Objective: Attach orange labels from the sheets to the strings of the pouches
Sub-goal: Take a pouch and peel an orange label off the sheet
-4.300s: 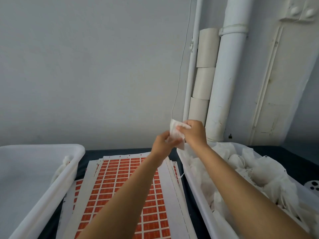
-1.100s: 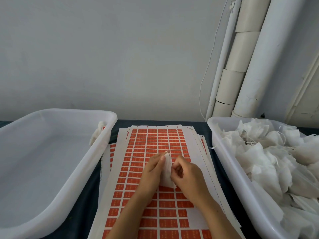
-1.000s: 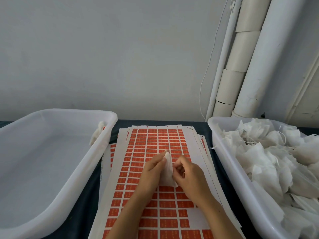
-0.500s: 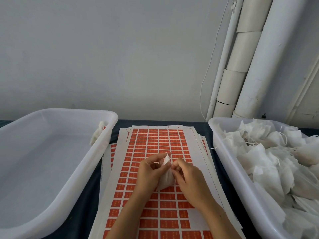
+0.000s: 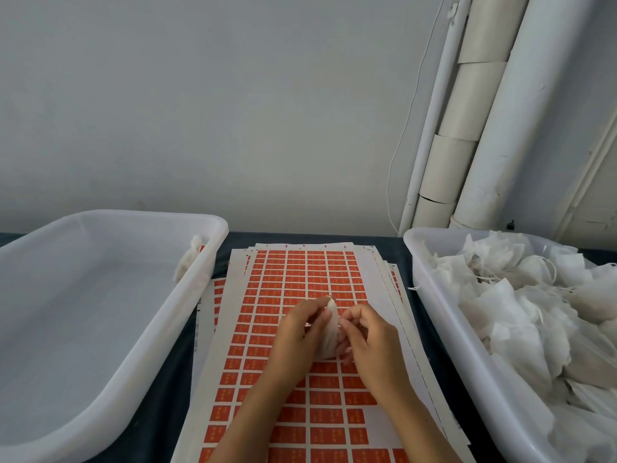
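A small white pouch stands upright between my two hands, just above a stack of label sheets printed with rows of orange labels. My left hand grips the pouch from the left, its thumb and forefinger pinching near the gathered top. My right hand holds it from the right with curled fingers close to the top. The pouch's string is too fine to make out between my fingers.
A white plastic bin on the right is heaped with several white pouches. Another white bin on the left holds one pouch against its right wall. White pipes rise along the wall behind.
My hands carried the pouch from above the right bin down to the sheets. In the last second its flat top has been gathered into a narrow bunch between my fingers.
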Action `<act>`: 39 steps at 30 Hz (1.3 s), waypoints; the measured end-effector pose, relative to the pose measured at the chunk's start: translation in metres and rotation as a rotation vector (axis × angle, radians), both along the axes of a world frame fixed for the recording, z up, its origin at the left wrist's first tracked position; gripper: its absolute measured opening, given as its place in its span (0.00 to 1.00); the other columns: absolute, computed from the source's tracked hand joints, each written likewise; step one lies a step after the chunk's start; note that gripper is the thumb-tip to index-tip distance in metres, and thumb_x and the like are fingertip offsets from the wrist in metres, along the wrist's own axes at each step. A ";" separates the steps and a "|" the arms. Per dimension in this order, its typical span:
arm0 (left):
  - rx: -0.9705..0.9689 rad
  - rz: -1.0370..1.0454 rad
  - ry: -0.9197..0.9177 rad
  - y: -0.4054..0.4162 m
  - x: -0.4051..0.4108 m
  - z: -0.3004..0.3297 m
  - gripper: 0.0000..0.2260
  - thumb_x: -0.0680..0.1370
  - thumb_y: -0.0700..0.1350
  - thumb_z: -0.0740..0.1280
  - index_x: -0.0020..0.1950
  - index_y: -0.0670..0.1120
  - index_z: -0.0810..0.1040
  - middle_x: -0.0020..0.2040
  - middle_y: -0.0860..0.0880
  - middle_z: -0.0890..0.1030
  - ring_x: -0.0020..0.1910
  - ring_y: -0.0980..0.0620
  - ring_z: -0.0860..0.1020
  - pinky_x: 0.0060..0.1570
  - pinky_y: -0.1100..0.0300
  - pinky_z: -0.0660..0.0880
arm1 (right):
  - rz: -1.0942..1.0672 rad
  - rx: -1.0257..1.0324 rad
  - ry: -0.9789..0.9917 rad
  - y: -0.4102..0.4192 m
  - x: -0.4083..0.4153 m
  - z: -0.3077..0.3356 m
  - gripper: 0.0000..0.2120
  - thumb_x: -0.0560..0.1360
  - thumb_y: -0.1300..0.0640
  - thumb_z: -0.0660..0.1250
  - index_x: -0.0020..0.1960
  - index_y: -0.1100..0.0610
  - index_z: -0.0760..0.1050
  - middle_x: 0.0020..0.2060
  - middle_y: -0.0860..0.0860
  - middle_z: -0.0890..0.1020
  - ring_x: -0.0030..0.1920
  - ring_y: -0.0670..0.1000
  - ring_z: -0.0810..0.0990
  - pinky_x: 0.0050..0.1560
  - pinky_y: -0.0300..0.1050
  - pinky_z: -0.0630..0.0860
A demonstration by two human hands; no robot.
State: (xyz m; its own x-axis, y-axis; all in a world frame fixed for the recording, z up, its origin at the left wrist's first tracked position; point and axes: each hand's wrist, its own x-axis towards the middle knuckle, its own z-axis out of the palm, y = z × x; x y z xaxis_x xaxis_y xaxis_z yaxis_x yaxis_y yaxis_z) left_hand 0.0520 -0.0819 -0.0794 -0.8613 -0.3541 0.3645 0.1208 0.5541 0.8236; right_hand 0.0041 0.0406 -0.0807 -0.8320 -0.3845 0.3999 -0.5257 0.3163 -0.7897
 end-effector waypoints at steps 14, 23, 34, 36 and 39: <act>0.246 -0.009 0.111 0.003 0.004 0.005 0.12 0.72 0.35 0.72 0.48 0.49 0.75 0.41 0.53 0.80 0.41 0.56 0.79 0.40 0.66 0.77 | 0.032 -0.093 -0.050 -0.001 0.004 0.004 0.03 0.74 0.54 0.67 0.45 0.47 0.75 0.40 0.40 0.79 0.44 0.35 0.77 0.41 0.25 0.73; 0.381 -0.082 0.085 0.002 0.004 0.004 0.12 0.75 0.37 0.69 0.54 0.47 0.73 0.43 0.49 0.80 0.43 0.55 0.80 0.42 0.66 0.77 | 0.014 -0.082 -0.027 -0.001 0.001 0.003 0.04 0.73 0.51 0.68 0.41 0.44 0.74 0.48 0.35 0.75 0.53 0.29 0.70 0.48 0.22 0.68; 0.489 -0.248 -0.080 0.002 0.008 0.006 0.16 0.76 0.41 0.68 0.61 0.51 0.69 0.46 0.49 0.81 0.47 0.52 0.81 0.43 0.64 0.78 | -0.010 -0.153 -0.126 0.000 0.000 0.003 0.02 0.73 0.52 0.68 0.43 0.49 0.75 0.40 0.43 0.81 0.42 0.41 0.79 0.39 0.26 0.74; 0.438 -0.245 -0.072 0.004 0.007 0.005 0.19 0.74 0.41 0.70 0.62 0.52 0.69 0.46 0.51 0.81 0.47 0.52 0.81 0.45 0.62 0.79 | -0.022 -0.169 -0.149 0.000 -0.001 0.003 0.02 0.73 0.52 0.69 0.43 0.50 0.76 0.39 0.43 0.81 0.41 0.42 0.79 0.38 0.27 0.74; 0.455 -0.222 -0.036 0.005 0.007 0.006 0.18 0.73 0.42 0.72 0.60 0.51 0.71 0.44 0.52 0.82 0.46 0.52 0.81 0.44 0.63 0.78 | -0.024 -0.188 -0.161 0.002 -0.004 0.003 0.03 0.73 0.52 0.69 0.41 0.49 0.76 0.38 0.42 0.81 0.42 0.39 0.79 0.39 0.27 0.74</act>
